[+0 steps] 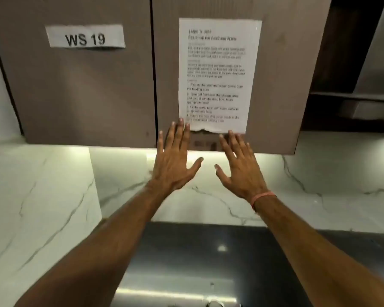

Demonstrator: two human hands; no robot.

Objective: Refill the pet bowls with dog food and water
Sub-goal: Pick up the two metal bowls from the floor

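Both bare forearms reached away from the camera over a dark glossy surface [197,258]. Left hand [175,158] and right hand [239,167] were spread flat, each grip open and holding nothing, fingertips at the torn lower edge of a printed instruction sheet [217,74] taped to the right cabinet door [275,85]. A pink band [262,197] circled the right wrist. Far left, a label [84,37] read "WS 19". Pet bowls, food and water were out of view.
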